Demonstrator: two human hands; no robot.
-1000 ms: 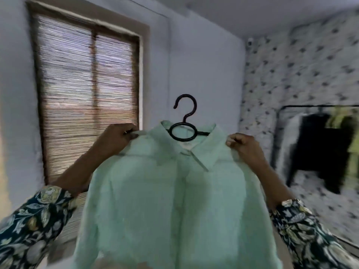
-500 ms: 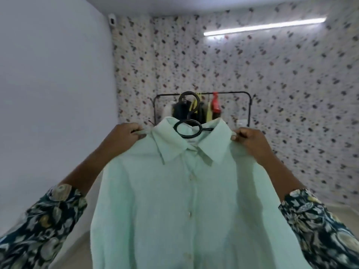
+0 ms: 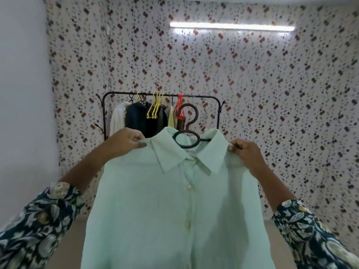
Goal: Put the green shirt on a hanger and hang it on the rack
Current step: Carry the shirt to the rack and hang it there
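Green shirt (image 3: pixel 174 200) already on black hanger (image 3: pixel 187 133), soft, floppy. I've got left hand (image 3: pixel 126 142) and right hand (image 3: pixel 245 153) pinching shoulders; rack (image 3: pixel 194 95) far ahead.

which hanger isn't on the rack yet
The dark hanger inside the collar of the green shirt, held up by the left hand and right hand; the yellow hangers and red hangers hang on the rack.

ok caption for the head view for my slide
Left hand and right hand hold the green shirt on its dark hanger by the shoulders, facing the clothes rack.
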